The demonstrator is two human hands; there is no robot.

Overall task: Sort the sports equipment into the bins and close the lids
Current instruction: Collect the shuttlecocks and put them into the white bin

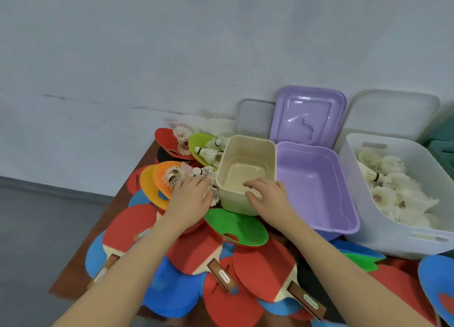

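An empty cream bin (245, 154) stands mid-table; my right hand (267, 194) grips its near rim, fingers curled inside. My left hand (189, 199) lies palm down on white shuttlecocks (208, 172) left of that bin, fingers bent over them; I cannot tell whether it holds one. An empty purple bin (317, 186) sits to the right, its purple lid (307, 115) leaning on the wall. A white bin (383, 231) at far right holds many shuttlecocks. Red table tennis paddles (262, 270) and coloured plastic discs (235, 226) cover the near table.
A clear lid (255, 115) and a white lid (393, 113) lean against the grey wall behind the bins. A dark green container (442, 152) shows at the right edge. The brown table's left edge (73, 272) drops to a grey floor.
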